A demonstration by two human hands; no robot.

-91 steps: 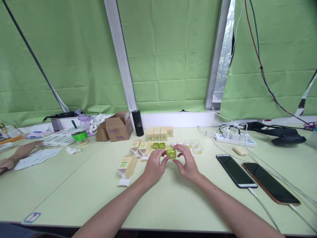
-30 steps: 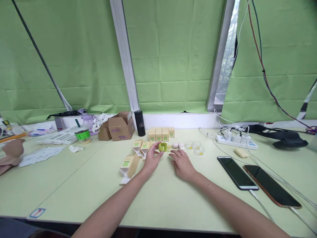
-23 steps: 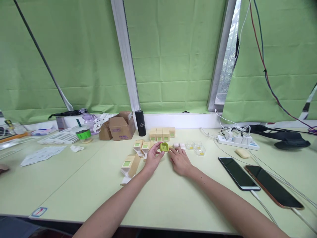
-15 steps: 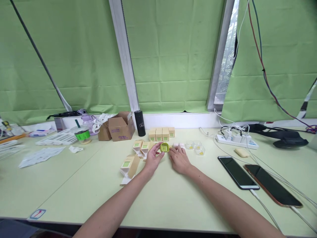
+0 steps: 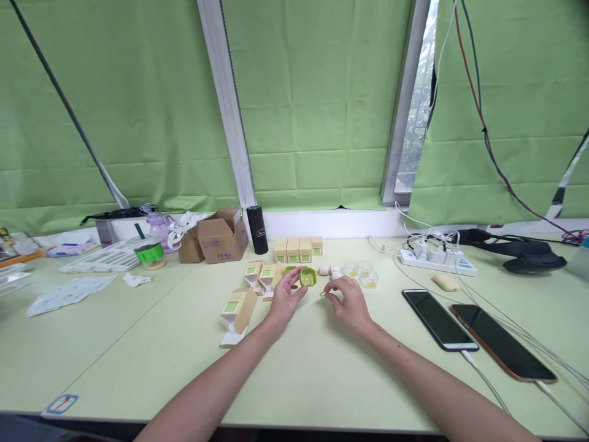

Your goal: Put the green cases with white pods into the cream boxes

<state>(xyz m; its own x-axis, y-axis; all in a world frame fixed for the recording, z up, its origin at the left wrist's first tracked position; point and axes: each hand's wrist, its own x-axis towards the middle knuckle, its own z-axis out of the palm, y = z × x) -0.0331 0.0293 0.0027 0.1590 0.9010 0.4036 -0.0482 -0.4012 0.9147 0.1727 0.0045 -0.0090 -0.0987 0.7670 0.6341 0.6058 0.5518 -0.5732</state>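
My left hand (image 5: 285, 299) is closed on a small green square case (image 5: 308, 277), its hollow side facing me. Between my right hand's (image 5: 348, 302) fingertips is a small yellowish ring-shaped piece (image 5: 323, 293), just right of the case and apart from it. Another green piece (image 5: 289, 269) shows partly behind my left fingers. Beyond my right hand lie small pale pink pieces (image 5: 324, 270) and several clear plastic cups (image 5: 369, 280) with yellow spots inside. Left of my left hand lie three opened cardboard boxes (image 5: 238, 307) with green labels.
Several closed small boxes (image 5: 293, 252) stand in a row at the back, near a black cylinder (image 5: 257, 229) and a brown carton (image 5: 224, 236). Two phones (image 5: 440, 320) on cables lie at right, below a power strip (image 5: 437, 261). A green-sleeved cup (image 5: 150, 254) stands left.
My right hand has drawn back from the case, toward me and to the right, with the yellowish ring piece pinched in it. The left hand still holds the case.
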